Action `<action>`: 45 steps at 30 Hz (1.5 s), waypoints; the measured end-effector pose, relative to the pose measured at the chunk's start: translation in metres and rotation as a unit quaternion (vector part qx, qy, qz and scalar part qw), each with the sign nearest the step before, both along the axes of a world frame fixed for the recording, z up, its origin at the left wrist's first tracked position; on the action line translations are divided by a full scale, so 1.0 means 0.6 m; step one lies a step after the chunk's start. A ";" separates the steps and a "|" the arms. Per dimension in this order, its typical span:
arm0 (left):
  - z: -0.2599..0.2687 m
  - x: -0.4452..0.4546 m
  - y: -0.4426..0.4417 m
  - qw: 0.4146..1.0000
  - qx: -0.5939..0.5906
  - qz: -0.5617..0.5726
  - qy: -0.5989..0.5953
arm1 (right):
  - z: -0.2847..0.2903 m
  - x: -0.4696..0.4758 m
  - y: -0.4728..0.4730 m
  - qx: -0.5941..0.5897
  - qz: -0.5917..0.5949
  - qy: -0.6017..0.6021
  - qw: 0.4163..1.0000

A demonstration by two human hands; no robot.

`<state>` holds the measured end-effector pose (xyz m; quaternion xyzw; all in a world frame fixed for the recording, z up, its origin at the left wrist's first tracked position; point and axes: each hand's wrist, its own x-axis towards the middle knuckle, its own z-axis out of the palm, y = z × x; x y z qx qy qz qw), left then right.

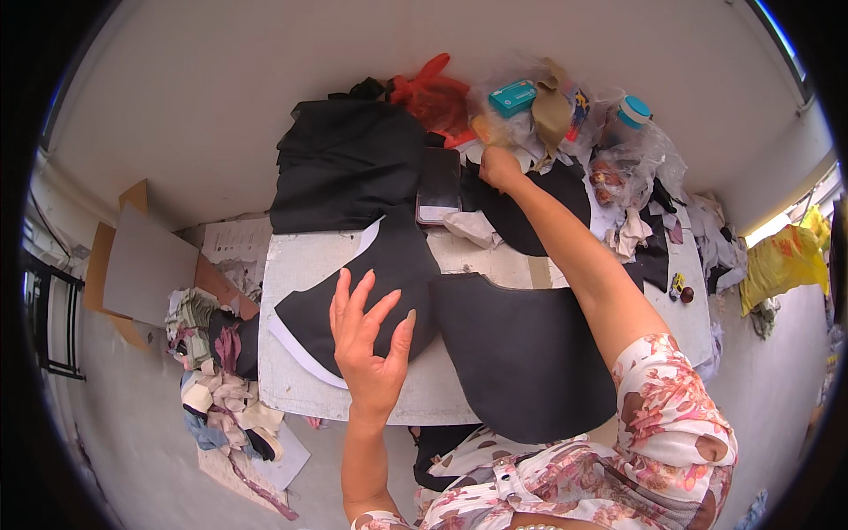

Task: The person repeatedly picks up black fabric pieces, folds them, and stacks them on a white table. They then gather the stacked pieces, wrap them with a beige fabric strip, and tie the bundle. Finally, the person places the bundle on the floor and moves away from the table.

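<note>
My left hand is raised with its fingers apart and nothing in it, above a curved black fabric piece. A white layer shows along that piece's lower left edge. At the far side of the table, my right hand has its fingers closed on the edge of another black fabric piece; the fingertips are partly hidden. Nearer to me, a rounded black panel lies on the white table and hangs over its front edge.
A folded black fabric stack and a smartphone lie at the back, near a red plastic bag. To the right are clear plastic bags, a blue-lidded jar and a toy car. Fabric scraps and a cardboard box sit left.
</note>
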<state>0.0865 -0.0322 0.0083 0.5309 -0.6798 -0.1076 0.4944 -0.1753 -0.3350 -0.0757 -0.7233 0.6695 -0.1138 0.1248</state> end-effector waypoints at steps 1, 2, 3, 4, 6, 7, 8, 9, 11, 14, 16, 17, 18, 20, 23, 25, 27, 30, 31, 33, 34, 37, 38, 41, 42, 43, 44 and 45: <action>-0.002 0.004 0.001 1.000 0.005 0.006 -0.006 | 0.001 -0.005 -0.005 0.045 -0.017 -0.015 0.999; -0.002 0.008 -0.002 1.000 0.009 0.012 0.000 | 0.003 -0.011 -0.013 0.088 -0.036 -0.029 0.995; -0.005 0.015 0.000 0.999 0.013 0.029 -0.004 | 0.005 -0.009 -0.007 0.094 -0.025 -0.082 0.992; -0.005 0.021 0.002 0.999 0.017 0.035 -0.001 | 0.013 -0.011 0.000 0.098 -0.017 -0.134 0.986; -0.001 0.023 -0.003 0.999 0.013 0.045 -0.002 | 0.038 -0.024 0.016 0.102 0.000 -0.184 0.978; 0.002 0.020 -0.011 0.999 0.016 0.032 0.020 | 0.048 -0.037 0.021 0.085 0.010 -0.215 0.973; 0.005 0.016 -0.022 0.999 0.020 0.018 0.041 | 0.057 -0.054 0.026 0.068 0.019 -0.246 0.967; 0.010 0.010 -0.036 0.998 0.022 0.003 0.064 | 0.072 -0.071 0.032 0.047 0.027 -0.275 0.960; 0.021 -0.003 -0.070 0.992 0.031 -0.014 0.124 | 0.114 -0.073 0.064 0.011 0.060 -0.308 0.949; 0.042 -0.042 -0.158 0.924 0.169 -0.124 0.320 | 0.174 -0.077 0.111 -0.041 0.083 -0.341 0.936; 0.054 -0.082 -0.220 0.907 0.257 -0.171 0.286 | 0.194 -0.078 0.140 -0.095 0.099 -0.347 0.928; 0.065 -0.109 -0.240 0.892 0.297 -0.190 0.282 | 0.203 -0.076 0.155 -0.122 0.107 -0.352 0.922; 0.058 -0.129 -0.262 0.871 0.320 -0.215 0.304 | 0.215 -0.067 0.176 -0.146 0.117 -0.349 0.918; 0.068 -0.178 -0.276 0.837 0.329 -0.270 0.344 | 0.213 -0.066 0.192 -0.238 0.177 -0.295 0.908; 0.078 -0.206 -0.284 0.802 0.340 -0.278 0.404 | 0.228 -0.054 0.220 -0.234 0.186 -0.293 0.908; 0.091 -0.209 -0.281 0.803 0.320 -0.277 0.419 | 0.248 -0.065 0.221 -0.166 0.148 -0.406 0.887; 0.100 -0.216 -0.271 0.865 0.284 -0.244 0.334 | 0.259 -0.079 0.220 -0.158 0.184 -0.396 0.886; 0.106 -0.213 -0.276 0.938 0.194 -0.232 0.170 | 0.263 -0.085 0.206 0.053 0.262 -0.431 0.862; 0.113 -0.214 -0.275 0.951 0.138 -0.238 0.142 | 0.256 -0.090 0.199 0.075 0.269 -0.386 0.879; 0.133 -0.205 -0.270 0.961 0.115 -0.216 0.131 | 0.227 -0.093 0.186 0.060 0.327 -0.355 0.874; 0.132 -0.194 -0.275 0.953 0.096 -0.237 0.159 | 0.220 -0.100 0.195 0.016 0.333 -0.326 0.885; 0.157 -0.162 -0.267 0.962 0.066 -0.217 0.155 | 0.206 -0.132 0.203 -0.038 0.286 -0.193 0.938; 0.158 -0.150 -0.272 0.968 0.029 -0.206 0.141 | 0.191 -0.147 0.204 -0.088 0.277 -0.238 0.927; 0.182 -0.141 -0.243 0.971 0.042 -0.155 0.177 | 0.195 -0.196 0.212 -0.145 0.261 -0.162 0.941; 0.185 -0.127 -0.241 0.974 0.026 -0.146 0.170 | 0.202 -0.209 0.216 -0.151 0.260 -0.165 0.939; 0.190 -0.113 -0.236 0.980 0.024 -0.120 0.156 | 0.213 -0.218 0.225 -0.152 0.250 -0.194 0.936; 0.184 -0.097 -0.243 0.977 -0.001 -0.128 0.171 | 0.225 -0.228 0.233 -0.152 0.240 -0.223 0.932; 0.179 -0.084 -0.247 0.973 -0.028 -0.136 0.185 | 0.240 -0.234 0.243 -0.153 0.231 -0.253 0.927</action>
